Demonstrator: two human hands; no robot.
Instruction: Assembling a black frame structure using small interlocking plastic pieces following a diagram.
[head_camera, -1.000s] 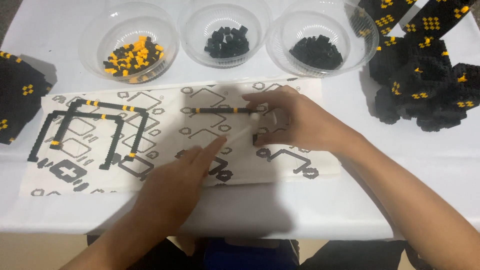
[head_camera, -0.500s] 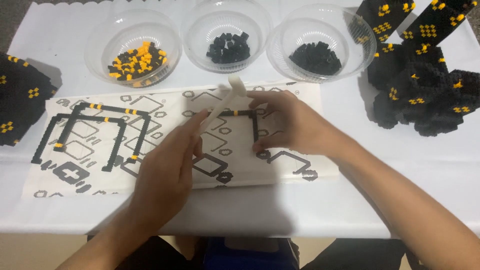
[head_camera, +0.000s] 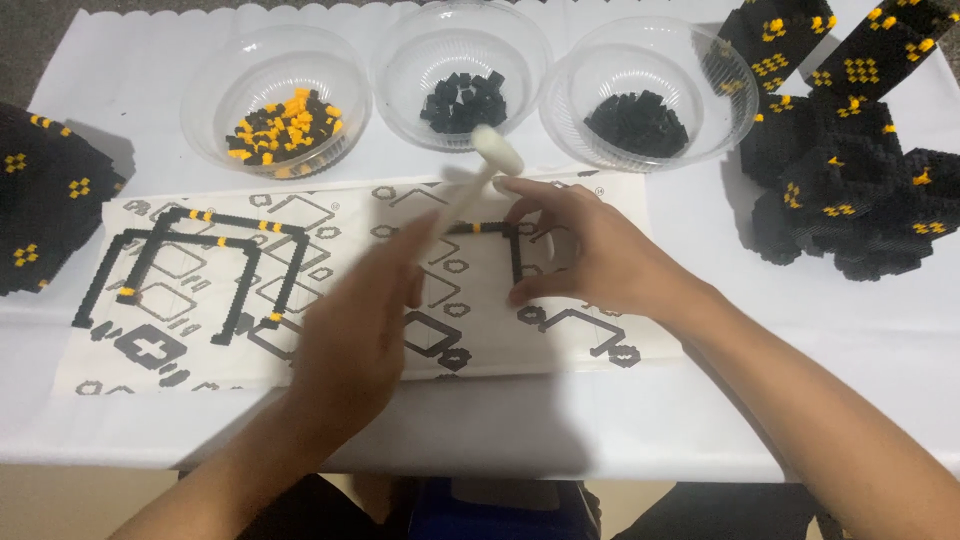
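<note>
Left hand (head_camera: 350, 335), blurred, is closed around the lower end of a small white plastic mallet (head_camera: 478, 175); its slim handle slants up and to the right, and its pale cylindrical head hangs above the top edge of the printed paper pattern sheet (head_camera: 330, 360). How the fingers wrap the handle is hard to make out through the blur. Right hand (head_camera: 590, 250) lies flat-fingered and spread on the sheet, thumb and fingertips touching a thin L-shaped strip of small black building bricks (head_camera: 512, 250) with an orange piece in its top bar; the palm hides part of that strip. Both forearms are cut off by the lower edge.

On the left of the sheet, whose white surface bears grey outline shapes, lies a finished frame of black brick strips with orange studs (head_camera: 190, 262). The sheet lies on a white cloth covering the counter (head_camera: 860, 330). Beyond it stand three clear round plastic bowls: the left bowl (head_camera: 275, 95) holds mixed orange and black bricks, the middle bowl (head_camera: 462, 65) black bricks, and the right bowl (head_camera: 650, 85) finer black bricks. Knobbly black brick blocks dotted with orange diamonds are heaped at the right (head_camera: 850, 170), and another such block (head_camera: 45, 200) is cut off at the left edge.
</note>
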